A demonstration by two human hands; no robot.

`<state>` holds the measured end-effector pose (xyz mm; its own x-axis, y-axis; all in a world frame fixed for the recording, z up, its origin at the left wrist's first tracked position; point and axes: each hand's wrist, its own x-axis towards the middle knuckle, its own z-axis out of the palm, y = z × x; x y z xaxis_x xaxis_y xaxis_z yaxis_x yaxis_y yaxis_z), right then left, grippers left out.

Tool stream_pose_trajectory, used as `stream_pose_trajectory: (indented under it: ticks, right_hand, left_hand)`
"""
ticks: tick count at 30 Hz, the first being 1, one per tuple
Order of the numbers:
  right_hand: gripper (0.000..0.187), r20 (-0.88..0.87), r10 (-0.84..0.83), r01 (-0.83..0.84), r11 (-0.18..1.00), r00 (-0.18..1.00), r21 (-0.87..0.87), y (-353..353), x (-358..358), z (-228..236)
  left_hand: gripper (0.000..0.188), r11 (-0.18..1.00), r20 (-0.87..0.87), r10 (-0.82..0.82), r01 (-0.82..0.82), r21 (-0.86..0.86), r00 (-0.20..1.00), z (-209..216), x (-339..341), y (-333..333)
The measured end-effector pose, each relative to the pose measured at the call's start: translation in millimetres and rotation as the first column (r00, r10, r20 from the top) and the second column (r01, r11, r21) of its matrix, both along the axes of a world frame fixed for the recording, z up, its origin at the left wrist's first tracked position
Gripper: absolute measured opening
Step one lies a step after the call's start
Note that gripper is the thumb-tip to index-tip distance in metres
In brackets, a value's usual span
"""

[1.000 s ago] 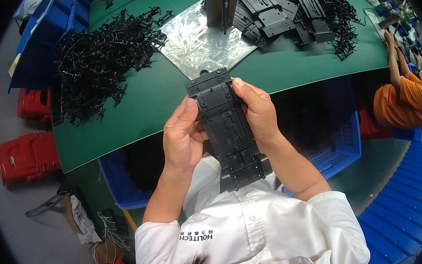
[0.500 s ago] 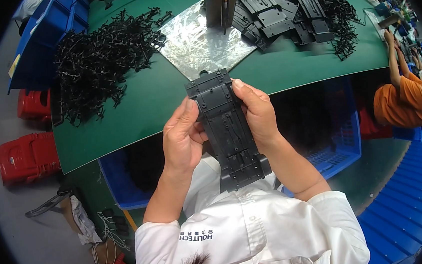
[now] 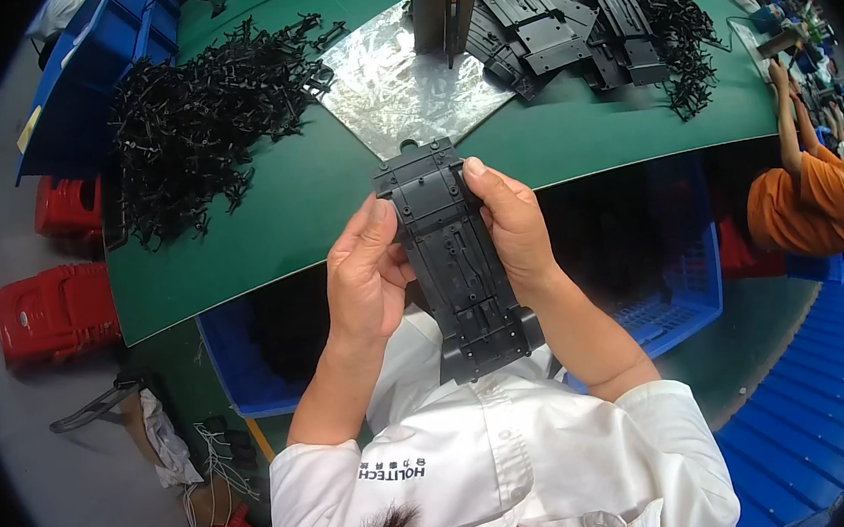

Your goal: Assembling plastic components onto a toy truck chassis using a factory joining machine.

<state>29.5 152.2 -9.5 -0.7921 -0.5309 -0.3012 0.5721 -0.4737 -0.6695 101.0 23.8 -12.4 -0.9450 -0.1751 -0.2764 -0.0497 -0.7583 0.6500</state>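
A long black plastic chassis plate (image 3: 454, 261) with ribs, small posts and holes is held lengthwise in front of my body. My left hand (image 3: 367, 273) grips its left edge near the far end, thumb along the side. Opposite it, my right hand (image 3: 513, 220) closes on the right edge, its thumb near the far corner. The fingers behind the plate are partly hidden. Beyond the plate's far end lies a shiny metal sheet (image 3: 397, 90) on the green table (image 3: 306, 203), with an upright metal press column (image 3: 434, 17) standing over it.
Small black parts are heaped at the left (image 3: 198, 112), and another heap (image 3: 678, 30) lies far right beside stacked black chassis plates (image 3: 542, 27). Blue crates (image 3: 691, 300) stand below the table edge. Red stools (image 3: 55, 311) are at left; a person in orange (image 3: 808, 205) works at right.
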Motion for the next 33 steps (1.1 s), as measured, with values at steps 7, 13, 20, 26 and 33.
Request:
stream_pose_trajectory:
  ticks: [7,13,20,26,33]
  right_hand:
    - [0.031,-0.001,0.035,-0.035,0.997,0.999,-0.076,1,-2,-3]
    - [0.036,-0.009,0.082,-0.082,0.984,0.997,-0.159,4,-2,-7]
    - [0.052,-0.128,0.184,-0.188,0.982,0.975,-0.022,44,4,-20]
    - [0.062,-0.128,0.087,-0.117,0.961,0.988,-0.249,53,7,-12]
    - [0.029,-0.167,-0.01,0.016,0.999,0.986,0.034,71,-6,-17]
  left_hand:
    - [0.038,1.0,-0.019,0.005,-0.006,-0.022,1.0,1,-2,-1]
    - [0.035,0.999,-0.022,0.032,-0.032,-0.025,0.999,-1,1,-7]
    - [0.023,0.973,-0.057,0.231,-0.23,0.026,0.971,4,-1,-12]
    - [0.017,0.955,-0.094,0.286,-0.275,0.114,0.954,1,-2,-1]
    - [0.053,0.971,-0.038,0.14,-0.13,0.199,0.989,1,2,0]
